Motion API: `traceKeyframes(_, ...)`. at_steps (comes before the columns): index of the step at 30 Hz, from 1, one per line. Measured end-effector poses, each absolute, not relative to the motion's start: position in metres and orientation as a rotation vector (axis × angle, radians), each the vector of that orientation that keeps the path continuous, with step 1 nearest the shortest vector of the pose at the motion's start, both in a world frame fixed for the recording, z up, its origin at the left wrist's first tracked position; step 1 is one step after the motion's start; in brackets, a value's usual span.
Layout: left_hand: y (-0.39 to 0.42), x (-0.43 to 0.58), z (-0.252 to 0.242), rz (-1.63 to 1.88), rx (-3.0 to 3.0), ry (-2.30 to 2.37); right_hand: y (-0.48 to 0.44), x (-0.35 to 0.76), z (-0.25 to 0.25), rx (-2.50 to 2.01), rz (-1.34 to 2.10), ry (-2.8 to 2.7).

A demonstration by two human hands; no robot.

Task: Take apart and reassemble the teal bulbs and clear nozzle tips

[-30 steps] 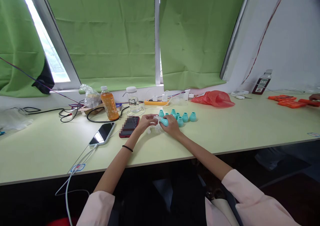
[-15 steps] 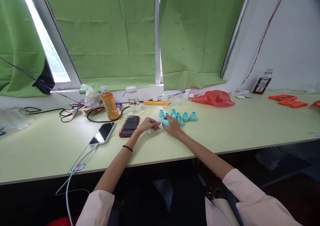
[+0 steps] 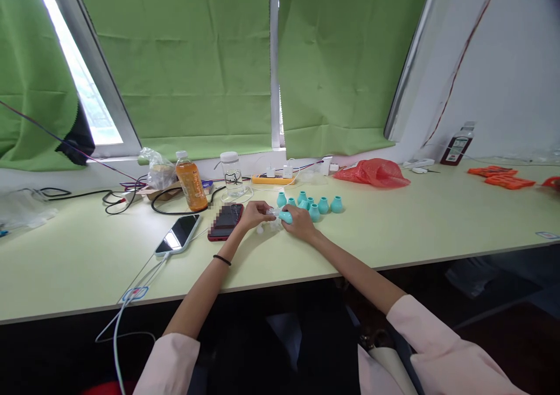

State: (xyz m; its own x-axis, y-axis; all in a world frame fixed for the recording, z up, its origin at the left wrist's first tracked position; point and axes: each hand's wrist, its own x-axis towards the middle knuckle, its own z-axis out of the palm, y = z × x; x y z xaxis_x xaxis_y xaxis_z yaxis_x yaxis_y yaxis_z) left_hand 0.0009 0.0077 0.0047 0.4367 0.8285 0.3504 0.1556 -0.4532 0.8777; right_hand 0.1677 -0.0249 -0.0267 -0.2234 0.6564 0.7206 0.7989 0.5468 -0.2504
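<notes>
My right hand [image 3: 301, 223] is closed round a small turquoise vase-shaped piece [image 3: 286, 216], tilted with its narrow end toward the left. A small clear plastic piece [image 3: 273, 212] is pinched in my left hand [image 3: 256, 215], right at the end of the turquoise piece. Whether the two are joined or only touching, I cannot tell. Below my fingers, small translucent plastic bits [image 3: 275, 226] lie on the table. Several more turquoise vase-shaped pieces [image 3: 323, 205] stand just behind and right of my right hand.
Left of my hands lie a dark red phone [image 3: 226, 222] and a pale-cased phone [image 3: 178, 235] on a cable. Behind stand an orange drink bottle [image 3: 191, 183], a clear jar [image 3: 232, 174] and a yellow power strip [image 3: 273, 179]. A red plastic bag [image 3: 374, 173] lies right on the table [image 3: 394, 226].
My left hand has shifted slightly, and the clear piece between its fingertips now shows at the turquoise piece's end. My right hand keeps its hold, almost in place.
</notes>
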Motion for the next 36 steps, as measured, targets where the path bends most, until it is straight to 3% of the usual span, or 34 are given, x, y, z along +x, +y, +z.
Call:
traceKeyframes(13, 0.000, -0.011, 0.021, 0.677, 1.977, 0.736, -0.029, 0.168, -0.027, -1.118, -0.155, -2.000)
traceKeyframes(36, 0.007, 0.002, 0.006, 0.935, 2.141, 0.792, -0.017, 0.173, -0.012, -1.122, 0.454, -1.866)
